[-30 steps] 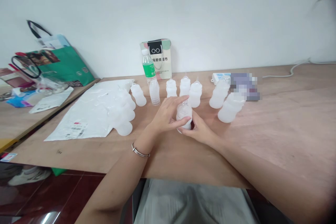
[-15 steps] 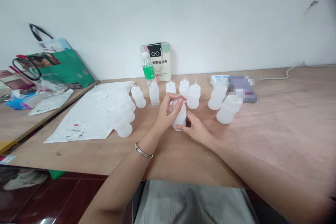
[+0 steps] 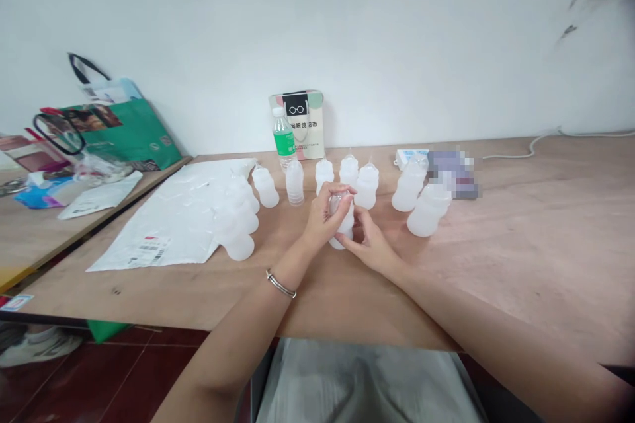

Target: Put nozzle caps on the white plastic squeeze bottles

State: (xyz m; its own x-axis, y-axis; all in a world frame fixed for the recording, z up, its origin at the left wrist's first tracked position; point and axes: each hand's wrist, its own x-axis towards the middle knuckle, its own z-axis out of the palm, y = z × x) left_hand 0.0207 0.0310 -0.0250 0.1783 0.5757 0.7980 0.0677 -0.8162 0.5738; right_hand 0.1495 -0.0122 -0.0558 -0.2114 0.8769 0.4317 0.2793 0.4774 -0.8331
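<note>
Item: one waisted translucent white plastic bottle (image 3: 348, 219), roughly upright over the middle of the brown wooden surface (image 3: 347, 307), between two bare hands. We record the left hand (image 3: 322, 218) grasping its upper part, thumb and forefinger curled about the top, and the right hand (image 3: 371, 246) grasping near its base; we judge that this paired grip, high and low, keeps it steady. Also listed: three similar white bottles (image 3: 367, 188) just behind, and a cluster of white bottles (image 3: 241, 244) by a flat white plastic mailing bag (image 3: 149, 228). A clear bottle with a green label (image 3: 284, 143) fronts a cream paper carrier bag (image 3: 315, 139), set near the wall, we suppose, for support.
</note>
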